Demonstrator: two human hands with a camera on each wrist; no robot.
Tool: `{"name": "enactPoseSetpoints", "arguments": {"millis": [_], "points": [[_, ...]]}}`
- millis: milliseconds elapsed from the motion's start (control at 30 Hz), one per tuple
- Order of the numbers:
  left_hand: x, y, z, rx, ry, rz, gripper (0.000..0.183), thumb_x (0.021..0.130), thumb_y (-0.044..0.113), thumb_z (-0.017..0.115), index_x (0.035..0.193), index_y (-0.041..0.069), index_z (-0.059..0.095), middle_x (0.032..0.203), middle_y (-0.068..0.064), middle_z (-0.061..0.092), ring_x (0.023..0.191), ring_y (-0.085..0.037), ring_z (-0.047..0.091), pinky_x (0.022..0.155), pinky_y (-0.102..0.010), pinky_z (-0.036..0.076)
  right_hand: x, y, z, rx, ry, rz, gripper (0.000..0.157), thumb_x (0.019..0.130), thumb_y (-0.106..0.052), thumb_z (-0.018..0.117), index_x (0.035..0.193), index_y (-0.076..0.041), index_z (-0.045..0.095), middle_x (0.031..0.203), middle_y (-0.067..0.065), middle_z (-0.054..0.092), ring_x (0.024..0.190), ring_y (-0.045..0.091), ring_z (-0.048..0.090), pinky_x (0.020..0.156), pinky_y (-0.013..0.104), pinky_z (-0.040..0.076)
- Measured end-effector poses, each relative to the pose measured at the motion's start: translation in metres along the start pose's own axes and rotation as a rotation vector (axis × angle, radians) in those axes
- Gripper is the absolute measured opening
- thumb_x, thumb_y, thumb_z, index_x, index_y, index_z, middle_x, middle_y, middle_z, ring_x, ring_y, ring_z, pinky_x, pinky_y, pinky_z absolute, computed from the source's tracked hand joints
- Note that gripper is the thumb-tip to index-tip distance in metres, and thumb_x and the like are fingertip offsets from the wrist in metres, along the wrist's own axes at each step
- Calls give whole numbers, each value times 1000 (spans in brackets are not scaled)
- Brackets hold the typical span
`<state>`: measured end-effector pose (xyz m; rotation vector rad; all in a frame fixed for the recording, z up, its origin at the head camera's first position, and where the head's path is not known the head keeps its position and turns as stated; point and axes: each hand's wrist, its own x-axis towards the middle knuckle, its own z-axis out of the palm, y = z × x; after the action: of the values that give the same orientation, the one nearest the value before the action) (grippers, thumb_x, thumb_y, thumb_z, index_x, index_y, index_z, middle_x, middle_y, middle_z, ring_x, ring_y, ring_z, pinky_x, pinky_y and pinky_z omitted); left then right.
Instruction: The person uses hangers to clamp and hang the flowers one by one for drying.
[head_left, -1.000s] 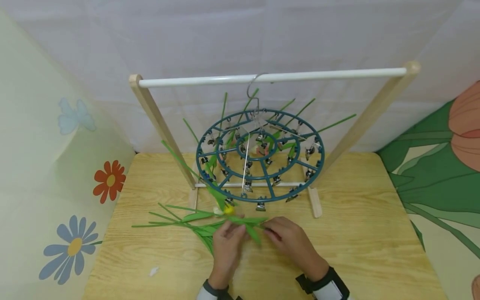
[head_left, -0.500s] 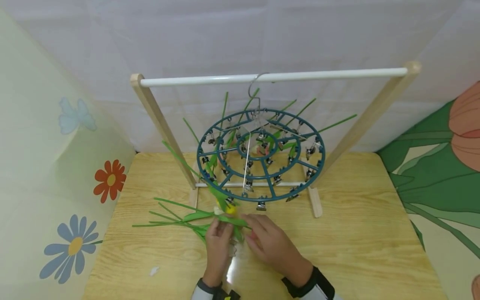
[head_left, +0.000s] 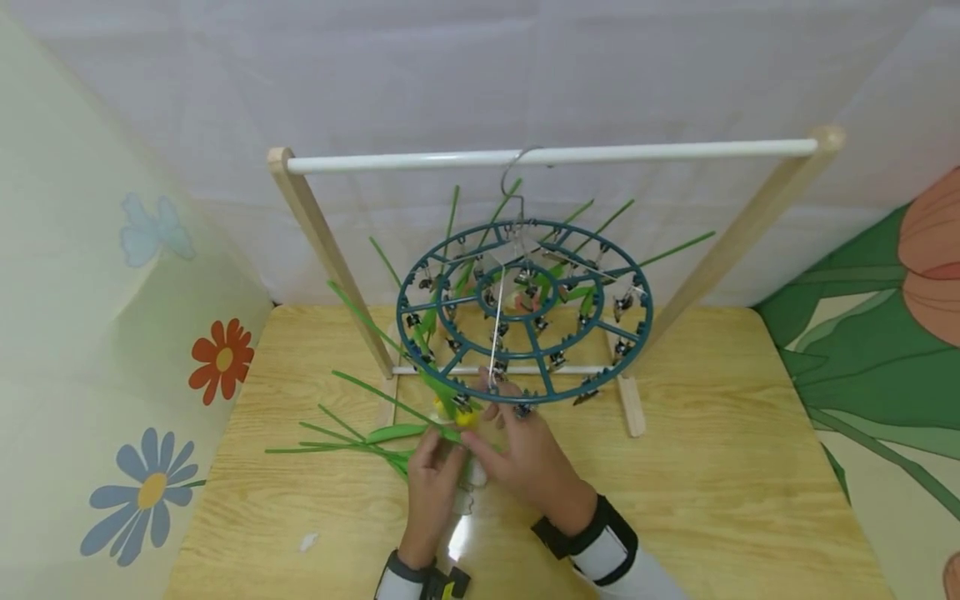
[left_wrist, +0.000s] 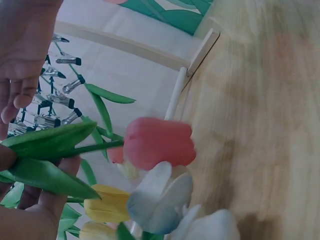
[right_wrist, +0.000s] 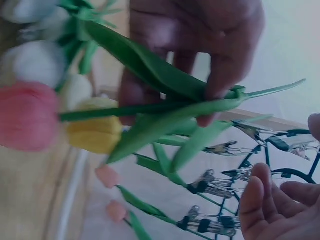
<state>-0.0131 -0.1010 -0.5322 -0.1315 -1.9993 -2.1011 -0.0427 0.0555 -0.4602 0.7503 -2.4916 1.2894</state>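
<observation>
My left hand (head_left: 431,496) pinches a pink artificial tulip (left_wrist: 157,144) where its green leaves (right_wrist: 150,70) join the stem. The flower lies sideways, its bloom pointing away from the hanger in the right wrist view; in the head view the bloom is hidden and the stem runs up to the left. My right hand (head_left: 536,462) reaches up beneath the front rim of a round dark-green clip hanger (head_left: 544,377). Its fingers (right_wrist: 260,200) are loosely bent beside the metal clips (right_wrist: 212,227), with nothing between them and the thumb.
The hanger hangs from the white bar (head_left: 420,162) of a wooden-legged rack, with several tulips clipped upside down. Loose tulips with green stems (head_left: 322,450) lie on the table left of my hands, white blooms (left_wrist: 160,200) among them. A white scrap (head_left: 308,542) lies nearer the front.
My right hand has left the tulip's leaves and moved up to the hanger's front clips. My left hand has shifted slightly left with the tulip, whose stem end has risen.
</observation>
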Motion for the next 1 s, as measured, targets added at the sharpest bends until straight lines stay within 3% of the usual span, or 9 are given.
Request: {"name": "enactPoseSetpoints", "arguments": {"millis": [67, 167, 267, 367, 633, 833, 1000], "points": [[1, 1, 0, 39, 3, 59, 26, 93, -10, 61, 118, -7, 66, 113, -22, 66, 107, -18, 68, 89, -24, 60, 9, -4, -1, 36, 13, 22, 71, 93, -23, 77, 153, -9, 42, 134, 10, 61, 91, 14, 58, 74, 30, 58], [4, 2, 0, 120, 24, 146, 28, 90, -12, 62, 113, 1, 70, 99, -9, 66, 89, -5, 61, 72, -20, 57, 21, -10, -2, 81, 37, 27, 60, 92, -25, 79, 143, -9, 54, 123, 5, 63, 86, 10, 53, 71, 27, 54], [7, 3, 0, 172, 41, 210, 30, 88, -12, 64, 110, 6, 72, 92, -6, 64, 83, -4, 57, 67, -20, 55, 31, -15, -4, 110, 52, 16, 47, 91, -24, 80, 131, -8, 64, 112, 3, 63, 83, 11, 54, 68, 23, 52], [9, 4, 2, 178, 40, 257, 29, 88, -13, 64, 110, 3, 72, 92, -10, 66, 86, -5, 61, 69, -24, 61, 37, -17, -7, 113, 58, -4, 36, 90, -19, 82, 121, -6, 70, 106, 2, 66, 82, 11, 59, 68, 21, 55], [13, 9, 4, 74, 12, 228, 30, 91, -15, 60, 116, -1, 69, 103, -16, 67, 100, -11, 70, 77, -32, 66, 37, -16, -14, 137, 19, -31, 22, 91, -11, 79, 112, -5, 74, 103, 3, 71, 85, 9, 67, 73, 22, 61], [16, 14, 6, 50, 14, 199, 29, 92, -13, 62, 118, -3, 68, 109, -20, 68, 103, -15, 72, 77, -34, 66, 36, -8, -10, 251, 98, -58, 18, 87, -1, 80, 104, -1, 74, 101, 6, 73, 81, 12, 65, 69, 24, 59], [16, 17, 13, 40, -4, 166, 31, 92, -11, 63, 122, -1, 67, 120, -19, 69, 112, -15, 70, 85, -32, 65, 37, -5, -8, 317, 157, -88, 18, 85, 4, 78, 101, -1, 73, 98, 9, 73, 86, 16, 67, 75, 25, 60]]}}
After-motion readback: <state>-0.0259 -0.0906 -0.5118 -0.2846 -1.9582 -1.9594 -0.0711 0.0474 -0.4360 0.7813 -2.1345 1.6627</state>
